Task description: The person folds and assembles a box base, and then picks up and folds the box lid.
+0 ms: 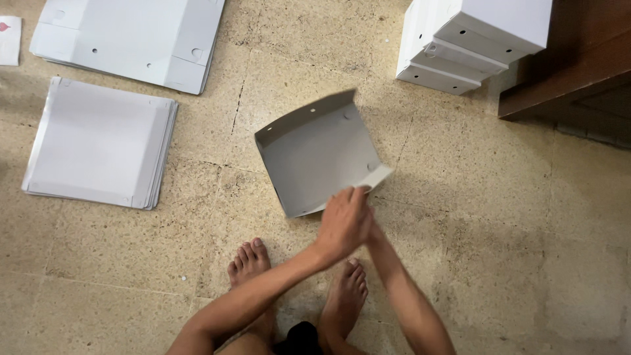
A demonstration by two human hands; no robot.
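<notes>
A grey cardboard box (315,154), partly folded with its walls standing up, lies tilted on the stone floor in front of me. My left hand (344,225) reaches across to the box's near right corner and its fingers grip the edge beside a small folded flap (376,177). My right hand (373,231) is almost wholly hidden beneath the left hand. Only its wrist and forearm show, coming up from the lower right. Whether it holds the box is not visible.
Two stacks of flat grey cardboard sheets lie on the floor, one at the left (98,141) and one at the top left (131,39). Folded white boxes (473,39) are piled at the top right beside dark wooden furniture (572,66). My bare feet (250,263) stand below the box.
</notes>
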